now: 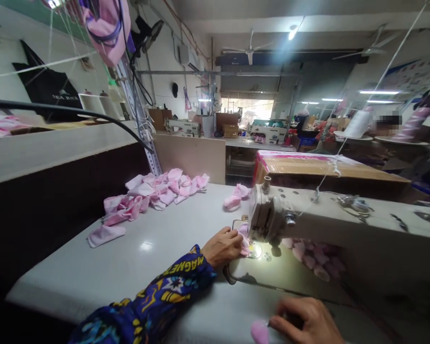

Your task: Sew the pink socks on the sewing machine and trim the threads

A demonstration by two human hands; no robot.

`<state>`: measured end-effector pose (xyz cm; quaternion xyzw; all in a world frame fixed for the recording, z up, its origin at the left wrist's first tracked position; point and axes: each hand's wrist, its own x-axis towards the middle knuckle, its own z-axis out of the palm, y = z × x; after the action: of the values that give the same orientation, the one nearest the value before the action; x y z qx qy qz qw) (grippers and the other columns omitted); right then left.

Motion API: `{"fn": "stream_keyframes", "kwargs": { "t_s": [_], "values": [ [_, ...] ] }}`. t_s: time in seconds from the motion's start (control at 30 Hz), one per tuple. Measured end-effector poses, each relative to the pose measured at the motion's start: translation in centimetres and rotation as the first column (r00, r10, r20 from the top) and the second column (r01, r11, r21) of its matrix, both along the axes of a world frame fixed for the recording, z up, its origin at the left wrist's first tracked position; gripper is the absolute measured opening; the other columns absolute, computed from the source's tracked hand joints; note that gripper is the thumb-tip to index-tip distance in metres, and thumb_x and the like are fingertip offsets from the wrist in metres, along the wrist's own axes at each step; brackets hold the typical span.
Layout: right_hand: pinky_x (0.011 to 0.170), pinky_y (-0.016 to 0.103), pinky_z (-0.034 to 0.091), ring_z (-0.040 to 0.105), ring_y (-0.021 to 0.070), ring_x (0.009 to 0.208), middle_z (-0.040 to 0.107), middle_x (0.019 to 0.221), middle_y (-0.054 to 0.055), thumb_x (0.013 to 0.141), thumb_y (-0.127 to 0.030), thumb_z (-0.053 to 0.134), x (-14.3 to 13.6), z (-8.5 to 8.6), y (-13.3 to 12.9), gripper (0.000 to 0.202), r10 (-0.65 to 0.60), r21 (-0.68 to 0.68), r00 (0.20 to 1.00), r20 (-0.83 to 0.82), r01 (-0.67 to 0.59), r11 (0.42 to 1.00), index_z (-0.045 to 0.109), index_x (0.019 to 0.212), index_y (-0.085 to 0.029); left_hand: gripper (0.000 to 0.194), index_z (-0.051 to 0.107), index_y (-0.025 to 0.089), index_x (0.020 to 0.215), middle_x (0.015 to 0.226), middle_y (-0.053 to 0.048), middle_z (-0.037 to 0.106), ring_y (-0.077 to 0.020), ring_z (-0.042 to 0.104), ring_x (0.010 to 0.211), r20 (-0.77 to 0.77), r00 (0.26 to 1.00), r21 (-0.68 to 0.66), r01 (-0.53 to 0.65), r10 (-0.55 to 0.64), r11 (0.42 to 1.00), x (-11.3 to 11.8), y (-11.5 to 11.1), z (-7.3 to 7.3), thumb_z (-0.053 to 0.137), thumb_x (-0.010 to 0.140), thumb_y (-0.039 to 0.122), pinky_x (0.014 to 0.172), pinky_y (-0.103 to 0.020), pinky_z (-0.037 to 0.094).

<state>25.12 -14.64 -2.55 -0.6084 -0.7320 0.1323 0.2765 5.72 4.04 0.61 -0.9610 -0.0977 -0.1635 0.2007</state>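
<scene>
A pink pile lay across the table. The left arm, in a printed sleeve, reached forward and inward; the left hand, back up and fingers bent, gripped the pink cloth under the sewing machine's head. At the lower edge, a pink scrap met the fingertips of the right hand, which was curled; whether it pinched the scrap could not be told. A pink heap sat beneath the machine's arm; behind stood a carton, contents unclear.
</scene>
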Motion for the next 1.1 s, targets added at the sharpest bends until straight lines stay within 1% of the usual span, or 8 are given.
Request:
{"fn": "stream_keyframes", "kwargs": {
  "t_s": [0.1, 0.3, 0.53, 0.7, 0.83, 0.93, 1.0, 1.1],
  "values": [
    [0.055, 0.018, 0.042, 0.061, 0.0129, 0.058, 0.066, 0.063, -0.006, 0.083, -0.04, 0.061, -0.1, 0.5, 1.1, 0.015, -0.008, -0.07, 1.0, -0.021, 0.007, 0.997, 0.071, 0.088, -0.031, 0.014, 0.06, 0.018, 0.077, 0.082, -0.002, 0.06, -0.0158, 0.052, 0.079, -0.019, 0.992, 0.059, 0.123, -0.122, 0.991, -0.2, 0.0, 0.4, 0.056, 0.089, 0.015, 0.074, -0.03, 0.041],
    [0.053, 0.023, 0.037, 0.061, 0.0162, 0.058, 0.066, 0.062, -0.006, 0.068, -0.031, 0.075, -1.6, 3.8, 5.6, 0.049, -0.011, -0.151, 0.992, 0.127, 0.031, 0.988, 0.064, 0.116, -0.032, 0.012, 0.061, 0.02, 0.084, 0.083, -0.001, 0.064, -0.0161, 0.056, 0.09, 0.084, 0.956, 0.044, 0.28, -0.283, 0.959, -0.7, -1.3, -0.3, 0.053, 0.089, 0.012, 0.092, -0.032, 0.038],
    [0.053, 0.025, 0.033, 0.066, 0.0229, 0.072, 0.072, 0.081, 0.002, 0.059, -0.041, 0.081, -3.0, 6.1, 7.8, 0.043, 0.061, -0.082, 0.951, 0.303, -0.037, 0.996, 0.07, 0.098, -0.027, 0.018, 0.059, 0.017, 0.1, 0.077, -0.004, 0.065, -0.0155, 0.056, 0.07, 0.199, 0.972, -0.229, 0.172, -0.127, 0.958, -1.0, -1.3, 0.7, 0.042, 0.094, 0.018, 0.066, -0.027, 0.043],
    [0.05, 0.026, 0.031, 0.065, 0.0218, 0.064, 0.072, 0.073, 0.003, 0.055, -0.04, 0.083, -3.1, 5.3, 7.5, 0.039, -0.018, -0.013, 0.961, 0.275, 0.023, 1.0, 0.072, 0.088, -0.022, 0.013, 0.06, 0.018, 0.093, 0.071, -0.004, 0.061, -0.0186, 0.056, 0.064, 0.142, 0.985, -0.021, 0.104, -0.1, 0.994, 0.5, -0.9, 0.7, 0.047, 0.09, 0.018, 0.063, -0.033, 0.044],
    [0.05, 0.027, 0.031, 0.065, 0.0218, 0.062, 0.072, 0.073, 0.004, 0.052, -0.044, 0.085, -3.0, 5.5, 7.5, 0.044, -0.059, 0.016, 0.953, 0.298, 0.057, 0.998, 0.073, 0.088, -0.021, 0.019, 0.06, 0.016, 0.089, 0.076, -0.006, 0.063, -0.0198, 0.06, 0.075, 0.102, 0.944, 0.131, 0.301, -0.315, 0.945, 1.8, -0.1, 1.6, 0.042, 0.088, 0.009, 0.073, -0.034, 0.048],
    [0.049, 0.027, 0.03, 0.064, 0.0204, 0.06, 0.071, 0.067, 0.003, 0.051, -0.043, 0.085, -2.7, 5.7, 7.5, 0.037, -0.082, 0.032, 0.949, 0.304, 0.076, 0.997, 0.074, 0.08, -0.021, 0.023, 0.057, 0.014, 0.104, 0.086, -0.008, 0.067, -0.0197, 0.061, 0.089, 0.01, 0.876, 0.096, 0.479, -0.482, 0.873, 2.2, 0.4, 2.8, 0.038, 0.093, 0.012, 0.081, -0.032, 0.049],
    [0.048, 0.025, 0.029, 0.063, 0.0187, 0.058, 0.07, 0.063, 0.0, 0.049, -0.04, 0.086, -2.3, 5.8, 7.4, 0.035, -0.082, 0.064, 0.961, 0.265, 0.067, 0.996, 0.074, 0.077, -0.022, 0.023, 0.056, 0.015, 0.107, 0.086, -0.008, 0.068, -0.0195, 0.062, 0.09, -0.045, 0.891, 0.032, 0.452, -0.451, 0.891, 2.2, 0.6, 3.1, 0.037, 0.093, 0.012, 0.08, -0.031, 0.05],
    [0.047, 0.024, 0.028, 0.062, 0.0162, 0.055, 0.069, 0.06, -0.004, 0.047, -0.033, 0.087, -1.9, 5.9, 7.3, 0.038, -0.089, 0.084, 0.974, 0.21, 0.073, 0.994, 0.074, 0.082, -0.027, 0.024, 0.057, 0.018, 0.101, 0.076, -0.004, 0.066, -0.0185, 0.062, 0.076, 0.045, 0.973, -0.065, 0.228, -0.225, 0.972, 1.9, 0.7, 2.0, 0.037, 0.091, 0.009, 0.073, -0.033, 0.049]
  ]
}}
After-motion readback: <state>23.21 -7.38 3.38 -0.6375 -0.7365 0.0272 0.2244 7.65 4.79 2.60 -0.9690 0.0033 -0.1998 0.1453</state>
